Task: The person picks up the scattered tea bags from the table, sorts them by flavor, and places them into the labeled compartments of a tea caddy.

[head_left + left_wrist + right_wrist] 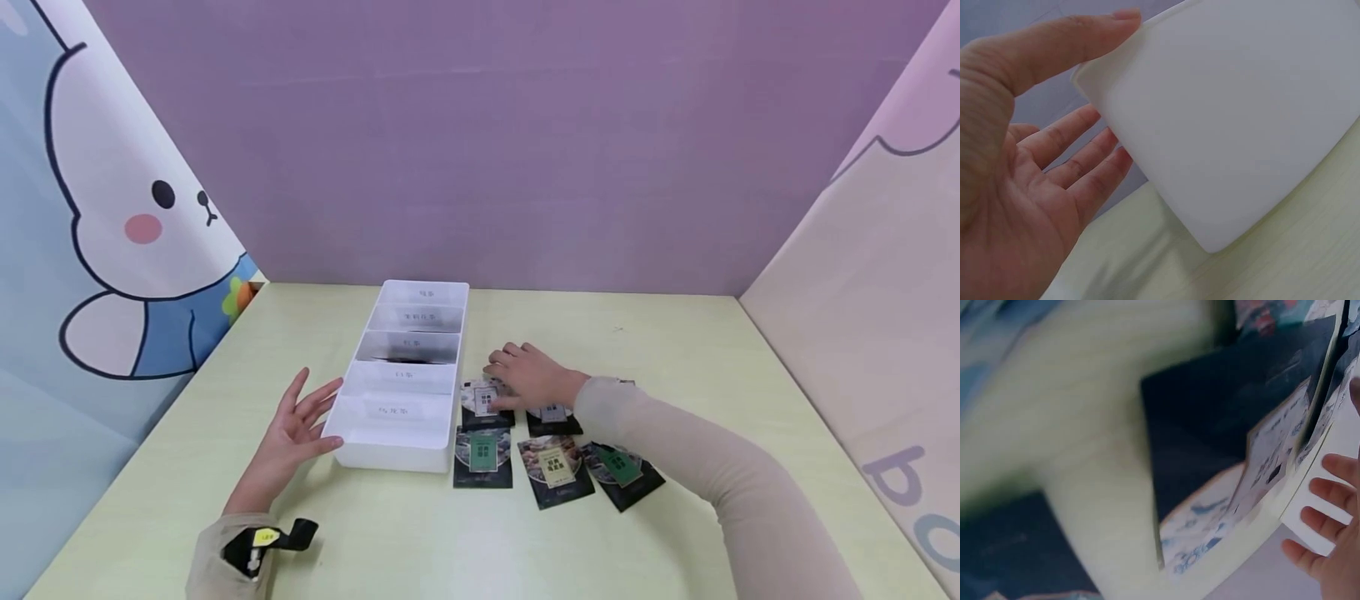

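Note:
A long white divided box with several labelled compartments stands on the table. My left hand is at its near left corner, fingers spread and thumb on the rim; the left wrist view shows the fingertips against the outer wall. Dark flat edges show inside the middle compartment. Right of the box, my right hand hovers low over a dark tea sachet with a white label, its fingers extended. Whether the thumb touches that sachet I cannot tell. In the right wrist view, the fingers are apart and hold nothing.
More dark sachets lie nearby: one with a green label, one with a cream label, a tilted green-labelled one, and a grey-labelled one partly behind the right hand. A purple panel rises behind the table.

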Demonstrator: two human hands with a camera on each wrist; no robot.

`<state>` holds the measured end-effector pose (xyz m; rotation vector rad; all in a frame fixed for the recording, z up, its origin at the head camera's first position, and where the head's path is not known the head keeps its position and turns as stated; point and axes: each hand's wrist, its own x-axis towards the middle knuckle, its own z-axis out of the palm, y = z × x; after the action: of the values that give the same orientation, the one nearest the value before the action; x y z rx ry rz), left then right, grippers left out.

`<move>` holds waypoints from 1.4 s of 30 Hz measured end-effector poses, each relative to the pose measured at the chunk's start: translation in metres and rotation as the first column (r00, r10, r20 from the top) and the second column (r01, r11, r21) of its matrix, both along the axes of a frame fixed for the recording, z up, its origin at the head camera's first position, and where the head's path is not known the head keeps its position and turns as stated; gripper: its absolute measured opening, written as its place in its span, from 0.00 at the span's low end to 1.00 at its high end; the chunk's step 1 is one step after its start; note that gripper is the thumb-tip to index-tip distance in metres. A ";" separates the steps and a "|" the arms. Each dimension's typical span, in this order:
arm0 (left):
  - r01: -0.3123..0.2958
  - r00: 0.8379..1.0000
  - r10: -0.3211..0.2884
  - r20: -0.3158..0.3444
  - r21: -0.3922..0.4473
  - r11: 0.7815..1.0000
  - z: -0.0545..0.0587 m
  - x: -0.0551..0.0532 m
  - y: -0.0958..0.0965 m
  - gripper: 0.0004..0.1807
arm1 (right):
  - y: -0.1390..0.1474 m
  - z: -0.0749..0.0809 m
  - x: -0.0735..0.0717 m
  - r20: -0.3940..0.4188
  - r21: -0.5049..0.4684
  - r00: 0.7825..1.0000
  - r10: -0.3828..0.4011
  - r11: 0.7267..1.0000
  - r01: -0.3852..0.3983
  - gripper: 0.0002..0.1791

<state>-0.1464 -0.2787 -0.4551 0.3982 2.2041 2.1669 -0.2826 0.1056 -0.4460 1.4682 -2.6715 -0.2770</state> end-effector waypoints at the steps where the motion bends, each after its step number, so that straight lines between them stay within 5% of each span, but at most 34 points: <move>1: 0.000 1.000 0.000 0.004 -0.003 1.000 0.000 0.000 0.000 0.62 | 0.000 0.000 0.000 0.029 -0.004 0.999 -0.016 1.000 0.016 0.40; 11: 0.010 1.000 -0.010 -0.003 0.012 1.000 0.001 0.000 0.000 0.62 | -0.004 0.000 -0.006 0.265 -0.081 0.957 -0.117 0.986 0.143 0.37; 17: -0.014 1.000 0.014 0.019 -0.016 1.000 0.002 0.002 0.001 0.62 | -0.008 0.005 -0.008 0.494 -0.159 0.847 -0.195 0.938 0.309 0.37; 21: -0.013 1.000 0.013 0.012 -0.014 1.000 0.002 0.003 0.002 0.62 | -0.008 0.008 -0.007 0.614 -0.245 0.773 -0.159 0.893 0.378 0.36; 24: -0.008 1.000 0.009 0.001 -0.010 1.000 0.001 0.003 0.001 0.61 | -0.007 0.011 -0.006 0.638 -0.309 0.762 -0.109 0.870 0.383 0.34; 31: -0.009 1.000 0.009 0.002 -0.024 1.000 0.002 0.002 0.000 0.61 | -0.003 0.023 -0.005 0.629 -0.376 0.775 -0.060 0.850 0.370 0.26; 34: -0.009 1.000 0.009 0.002 -0.020 1.000 0.002 0.003 0.001 0.61 | 0.000 0.026 -0.006 0.653 -0.384 0.755 -0.059 0.834 0.397 0.23; 38: -0.010 1.000 0.010 0.001 -0.021 1.000 0.003 0.005 0.002 0.61 | 0.004 0.027 -0.006 0.712 -0.403 0.701 -0.036 0.797 0.450 0.21; 42: -0.008 1.000 0.008 0.006 -0.022 1.000 0.004 0.004 0.003 0.61 | 0.008 0.027 -0.006 0.725 -0.414 0.688 -0.035 0.776 0.476 0.19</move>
<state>-0.1421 -0.2758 -0.4511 0.3816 2.2277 2.1434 -0.2884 0.1132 -0.4189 1.0786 -3.0363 1.2336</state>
